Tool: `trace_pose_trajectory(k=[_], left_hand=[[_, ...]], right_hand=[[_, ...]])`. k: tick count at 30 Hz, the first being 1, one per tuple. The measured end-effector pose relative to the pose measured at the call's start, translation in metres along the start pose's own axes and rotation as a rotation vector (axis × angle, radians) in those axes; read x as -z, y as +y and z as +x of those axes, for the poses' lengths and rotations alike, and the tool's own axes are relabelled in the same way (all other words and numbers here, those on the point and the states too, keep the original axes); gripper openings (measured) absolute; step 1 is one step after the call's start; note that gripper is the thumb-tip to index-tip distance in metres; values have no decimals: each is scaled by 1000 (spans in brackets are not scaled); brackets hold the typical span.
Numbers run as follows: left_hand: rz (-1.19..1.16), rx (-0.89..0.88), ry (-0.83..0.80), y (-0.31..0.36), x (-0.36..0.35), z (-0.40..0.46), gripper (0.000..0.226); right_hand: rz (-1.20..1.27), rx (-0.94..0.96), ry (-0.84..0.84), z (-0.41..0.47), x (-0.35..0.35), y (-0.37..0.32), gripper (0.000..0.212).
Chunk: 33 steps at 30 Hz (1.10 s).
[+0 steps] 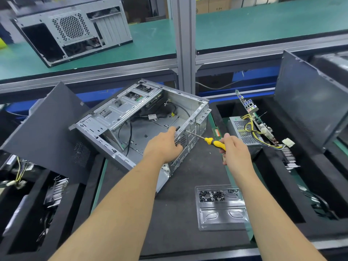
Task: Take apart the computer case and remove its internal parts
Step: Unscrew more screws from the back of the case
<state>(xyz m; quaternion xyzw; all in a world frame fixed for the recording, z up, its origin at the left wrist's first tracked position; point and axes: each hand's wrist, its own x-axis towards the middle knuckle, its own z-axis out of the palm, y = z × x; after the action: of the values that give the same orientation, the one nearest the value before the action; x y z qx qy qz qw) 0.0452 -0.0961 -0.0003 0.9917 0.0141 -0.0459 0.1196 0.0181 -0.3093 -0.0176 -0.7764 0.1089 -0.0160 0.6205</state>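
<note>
1. At the centre of the dark work mat, the open computer case is laid on its side at an angle, with the interior exposed upward and black cables visible inside.
2. The rear edge of the case is gripped by the left hand, with the fingers curled over the perforated rear panel.
3. A yellow-handled screwdriver is held in the right hand, with the fingers wrapped around the handle; the shaft tip is placed against the upper rear edge of the case.
4. A clear plastic tray holding dark screws is located on the mat, near the right forearm.
5. A removed power supply with yellow wiring and a circuit board standing on edge are positioned in the bin to the right of the case.
6. A dark side panel is leaned just left of the case.
7. A second case is placed on the green upper shelf.
</note>
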Motion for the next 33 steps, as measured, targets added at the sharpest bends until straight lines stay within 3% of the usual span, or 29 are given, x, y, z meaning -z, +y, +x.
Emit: trace_pose_trajectory(k=[6,11,14,18,22,27,33], left_hand=[[-11,1,-5,0,0,1,53],[-16,-8,-2,0,0,0,56],[-17,-5,1,0,0,1,57],[-23,-7,3,0,-1,0,57],[-19,-3,8,0,-1,0,56],[-18,-4,10,-1,-1,0,54],[-15,-9,-6,1,0,0,54]], right_hand=[[-136,54,10,2,0,2,44],[-61,146,26,-3,3,4,17],[-27,193,42,-4,1,2,11],[1,229,46,-5,-1,-1,14],[-5,134,38,-6,-4,1,12],[-108,13,14,-8,-3,6,39],[-158,96,41,-6,-4,7,35]])
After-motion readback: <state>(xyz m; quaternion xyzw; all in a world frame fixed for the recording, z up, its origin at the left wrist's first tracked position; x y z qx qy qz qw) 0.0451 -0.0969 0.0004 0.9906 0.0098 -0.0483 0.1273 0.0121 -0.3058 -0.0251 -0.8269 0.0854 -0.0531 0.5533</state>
